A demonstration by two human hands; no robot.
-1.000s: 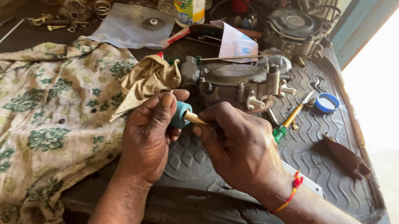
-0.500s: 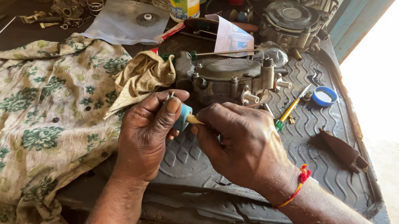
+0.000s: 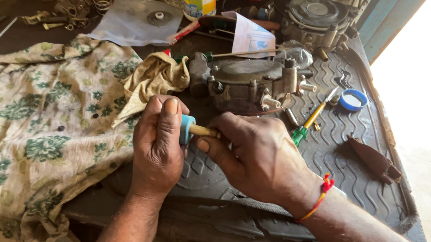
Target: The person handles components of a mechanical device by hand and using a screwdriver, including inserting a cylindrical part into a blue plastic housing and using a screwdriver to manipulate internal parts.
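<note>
Blue cap (image 3: 186, 129) with its short brass stem (image 3: 205, 131) sits right between your two hands, just in front of the grey carburettor body (image 3: 246, 83) on the ribbed rubber mat (image 3: 345, 156).

From the head camera: your left hand (image 3: 158, 147) is wrapped in a fist round the blue cap, thumb up along its near side, wrist straight and forearm rising from below. Your right hand (image 3: 258, 158) comes in from the right, knuckles up, thumb and fingers pinched on the brass stem, red thread band (image 3: 323, 188) at the wrist. Both hands are clamped on the one small piece and nearly touch each other.

To do this well, I'd say keep the left fist steady, hold the stem in line with the cap, and work over the mat, not the floral cloth (image 3: 30, 123) left of the carburettor, so nothing small gets lost.
</note>
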